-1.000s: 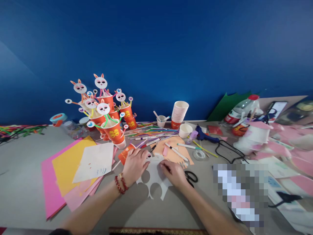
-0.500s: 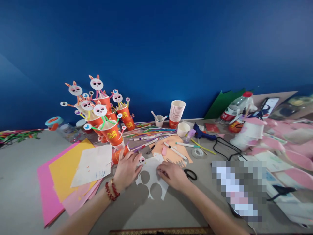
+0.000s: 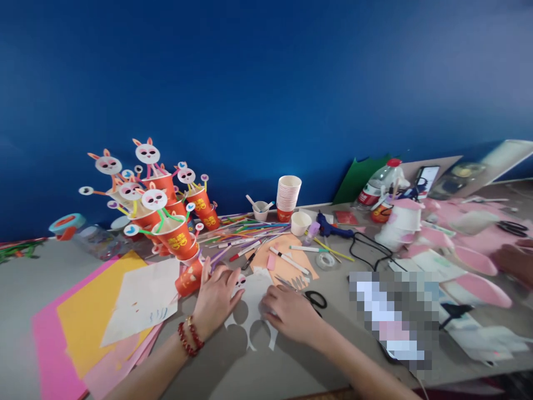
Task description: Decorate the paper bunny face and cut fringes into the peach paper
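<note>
My left hand [image 3: 217, 297] lies with its fingers apart at the left edge of a white paper sheet [image 3: 260, 286] with several round holes cut in it. Beside its fingertips is a small white rabbit face [image 3: 240, 282], partly hidden. An orange-red paper cup [image 3: 188, 280] lies tipped over just behind that hand. Over the right part of the sheet, my right hand [image 3: 291, 312] has its fingers curled down onto the paper; their tips are partly hidden. Black-handled scissors [image 3: 316, 300] rest against the far side of my right hand, blades pointing left.
Red cups with rabbit figures [image 3: 177, 236] stand at the left behind coloured paper [image 3: 66, 339]. Markers [image 3: 291, 260], a tape roll [image 3: 327, 261], stacked cups [image 3: 288, 194] and a blue glue gun [image 3: 333, 226] lie farther back. Another person's hand [image 3: 516, 264] is at the right edge.
The view has swung right, bringing another person's hand into sight. My right hand has shifted slightly over the sheet, and the scissor blades now show. My left hand stays almost in place.
</note>
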A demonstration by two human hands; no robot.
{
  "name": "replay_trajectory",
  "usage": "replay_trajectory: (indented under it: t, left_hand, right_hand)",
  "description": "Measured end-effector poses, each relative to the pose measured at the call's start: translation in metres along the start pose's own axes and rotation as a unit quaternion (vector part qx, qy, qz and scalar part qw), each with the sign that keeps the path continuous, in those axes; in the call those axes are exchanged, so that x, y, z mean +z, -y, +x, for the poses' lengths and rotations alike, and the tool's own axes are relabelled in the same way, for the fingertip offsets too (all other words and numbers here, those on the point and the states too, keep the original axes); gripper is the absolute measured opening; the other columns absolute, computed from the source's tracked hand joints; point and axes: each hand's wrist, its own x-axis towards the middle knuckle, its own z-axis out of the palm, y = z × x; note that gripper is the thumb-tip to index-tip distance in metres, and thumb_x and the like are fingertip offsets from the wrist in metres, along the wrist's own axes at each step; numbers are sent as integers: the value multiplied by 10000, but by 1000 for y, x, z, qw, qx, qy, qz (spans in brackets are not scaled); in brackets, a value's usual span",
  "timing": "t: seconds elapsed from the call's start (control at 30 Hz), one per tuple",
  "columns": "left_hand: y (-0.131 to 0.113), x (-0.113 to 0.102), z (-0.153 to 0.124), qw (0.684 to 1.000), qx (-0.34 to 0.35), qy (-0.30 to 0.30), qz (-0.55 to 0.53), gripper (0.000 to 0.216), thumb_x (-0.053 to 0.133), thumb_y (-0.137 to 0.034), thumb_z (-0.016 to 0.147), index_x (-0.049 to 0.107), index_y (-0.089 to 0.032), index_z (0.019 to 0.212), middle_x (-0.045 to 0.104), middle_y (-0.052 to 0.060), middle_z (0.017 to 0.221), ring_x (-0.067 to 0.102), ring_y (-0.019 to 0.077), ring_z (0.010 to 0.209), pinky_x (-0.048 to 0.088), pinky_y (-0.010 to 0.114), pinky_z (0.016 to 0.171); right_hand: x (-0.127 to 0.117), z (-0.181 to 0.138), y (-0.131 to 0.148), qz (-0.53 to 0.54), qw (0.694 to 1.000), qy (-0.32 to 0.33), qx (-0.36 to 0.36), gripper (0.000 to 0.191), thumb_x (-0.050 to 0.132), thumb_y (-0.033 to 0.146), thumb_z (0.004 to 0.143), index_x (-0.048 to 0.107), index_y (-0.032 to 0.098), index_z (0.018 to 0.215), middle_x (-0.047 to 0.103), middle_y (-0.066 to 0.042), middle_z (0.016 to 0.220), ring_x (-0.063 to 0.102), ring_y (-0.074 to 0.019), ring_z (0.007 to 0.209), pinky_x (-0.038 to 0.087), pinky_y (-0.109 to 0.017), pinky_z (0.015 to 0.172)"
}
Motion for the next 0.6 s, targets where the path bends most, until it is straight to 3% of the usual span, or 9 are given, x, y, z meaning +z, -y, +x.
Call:
replay_trajectory:
  t: [0.23, 0.33, 0.43, 0.53, 0.6]
  left_hand:
    - [13, 11, -6, 999, -31, 6, 35, 368, 562, -309, 907, 577, -201, 1259, 710, 111, 1010, 577, 331, 1111, 203, 658, 1100]
    - [15, 13, -6, 999, -42, 10, 31, 355, 580, -307, 897, 592, -210, 1238, 717, 105, 983, 588, 333, 1102, 202, 669, 1104]
    - [10, 10, -7, 999, -43, 5, 16, 351, 582, -346, 911, 598, -195, 1228, 701, 123, 1101, 575, 334, 1141, 186, 668, 1113]
    - [-8, 5, -14, 1000, -1, 2, -28, 368, 553, -413, 938, 598, -195, 1231, 665, 118, 1228, 533, 319, 1219, 129, 635, 1152]
    - [-24, 4, -21, 994, 72, 27, -75, 432, 536, -471, 940, 572, -204, 1278, 645, 100, 1281, 520, 286, 1249, 99, 585, 1187]
  right_hand:
    - [0, -28, -1, 46, 999, -26, -5, 145, 562, 253, 918, 657, 210, 1019, 651, -84, 1046, 591, -244, 1000, 459, -344, 879]
    - [1, -39, -11, 82, 994, -77, -6, 197, 508, 213, 936, 649, 226, 1073, 656, -80, 1046, 601, -230, 1007, 470, -341, 895]
    - [4, -50, -27, 72, 985, -146, 60, 225, 498, 191, 927, 644, 228, 1095, 664, -94, 1091, 597, -251, 1050, 490, -370, 897]
    - [9, -57, -44, 35, 975, -179, 126, 226, 526, 199, 911, 646, 219, 1102, 675, -107, 1111, 597, -279, 1059, 499, -418, 903]
    - [11, -59, -51, 18, 975, -174, 137, 225, 556, 212, 897, 649, 212, 1102, 676, -110, 1121, 596, -286, 1051, 502, -427, 899]
